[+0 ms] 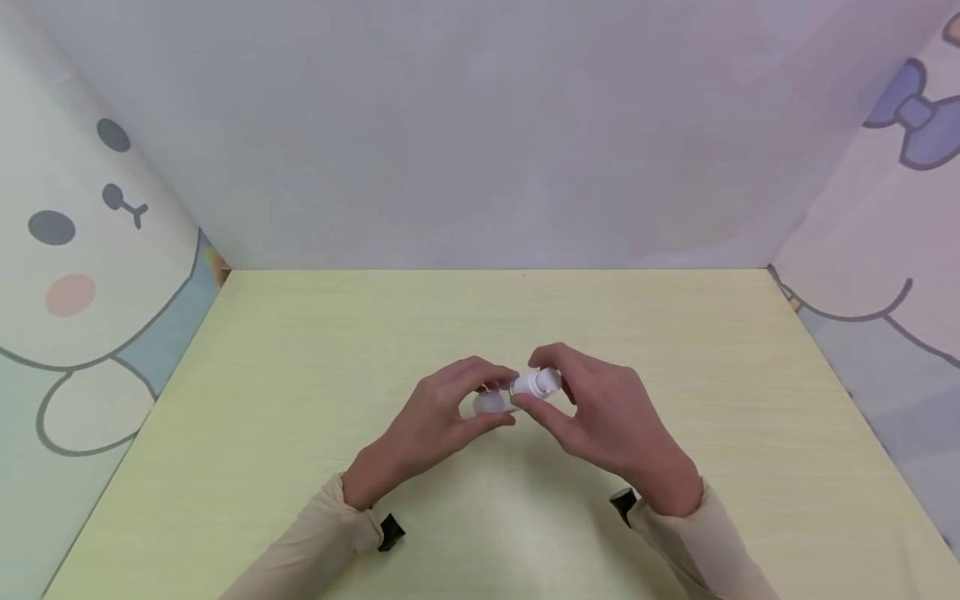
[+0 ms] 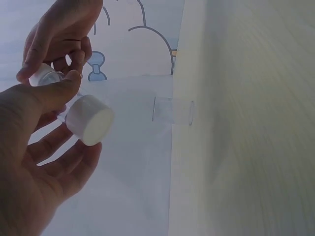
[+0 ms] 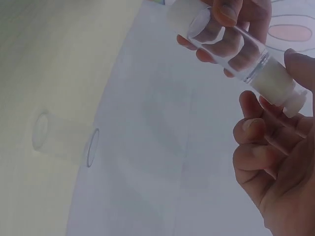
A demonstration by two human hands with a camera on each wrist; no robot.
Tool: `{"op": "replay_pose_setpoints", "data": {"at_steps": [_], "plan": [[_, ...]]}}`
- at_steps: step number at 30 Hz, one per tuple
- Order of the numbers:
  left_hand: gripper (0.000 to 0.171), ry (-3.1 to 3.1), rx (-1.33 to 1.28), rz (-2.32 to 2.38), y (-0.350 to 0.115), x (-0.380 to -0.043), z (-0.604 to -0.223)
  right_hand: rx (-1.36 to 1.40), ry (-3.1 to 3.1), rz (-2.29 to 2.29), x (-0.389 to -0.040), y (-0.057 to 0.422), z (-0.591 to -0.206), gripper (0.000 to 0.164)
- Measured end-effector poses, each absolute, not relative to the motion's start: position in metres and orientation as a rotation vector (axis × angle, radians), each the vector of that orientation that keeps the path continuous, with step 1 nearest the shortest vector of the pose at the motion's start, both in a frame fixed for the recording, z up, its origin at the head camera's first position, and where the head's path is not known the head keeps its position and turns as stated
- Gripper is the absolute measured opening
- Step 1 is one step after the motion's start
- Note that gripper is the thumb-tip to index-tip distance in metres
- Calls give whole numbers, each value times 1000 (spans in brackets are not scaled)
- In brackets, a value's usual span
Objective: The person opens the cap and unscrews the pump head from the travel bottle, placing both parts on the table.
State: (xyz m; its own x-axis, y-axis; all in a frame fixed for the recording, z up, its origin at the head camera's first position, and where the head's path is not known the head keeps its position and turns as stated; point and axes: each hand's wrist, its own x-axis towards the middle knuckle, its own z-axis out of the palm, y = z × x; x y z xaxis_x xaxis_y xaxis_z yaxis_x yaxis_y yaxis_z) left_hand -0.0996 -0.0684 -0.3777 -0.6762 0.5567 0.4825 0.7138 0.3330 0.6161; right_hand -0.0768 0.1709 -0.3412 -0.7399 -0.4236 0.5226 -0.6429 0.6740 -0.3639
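A small clear pump bottle (image 3: 229, 51) with a white base (image 2: 90, 119) is held tilted between both hands, above the table. My left hand (image 1: 450, 408) grips it around the clear body, thumb on one side and fingers on the other. At the opposite end, my right hand (image 1: 607, 408) pinches the white pump collar (image 3: 272, 81) between thumb and fingers. The short white pump spout (image 1: 550, 381) sticks out past that collar. Beyond the hands stands a clear cylindrical cap (image 2: 172, 111) on the table; in the head view it does not show.
The pale wooden table (image 1: 315, 333) runs back to a plain light wall (image 1: 480, 150). Side panels with cartoon animals (image 1: 82, 250) flank it at left and right. Small black devices (image 1: 392, 533) sit at both sleeve cuffs.
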Motion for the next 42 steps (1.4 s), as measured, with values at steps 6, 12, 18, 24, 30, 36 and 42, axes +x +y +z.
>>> {"op": "replay_pose_setpoints", "data": {"at_steps": [6,12,18,24,30,36,42], "plan": [[45,-2427,-1156,-1255,-69,-100,-379,909,-2484,805,-77,172,-339,38],[45,-2426,-1166,-1247,-70,-100,-380,1071,-2495,883,-79,175,-335,31],[45,-2417,-1178,-1250,-70,-101,-381,1197,-2547,924,-80,177,-332,30],[45,-2430,-1174,-1256,-71,-101,-382,1236,-2545,845,-78,178,-332,32],[46,-2430,-1168,-1249,-70,-102,-383,1148,-2544,800,-77,179,-332,44],[46,-2438,-1159,-1227,-70,-101,-381,1005,-2496,667,-79,180,-336,45],[46,-2426,-1174,-1238,-70,-100,-380,958,-2486,648,-80,182,-339,32]]}}
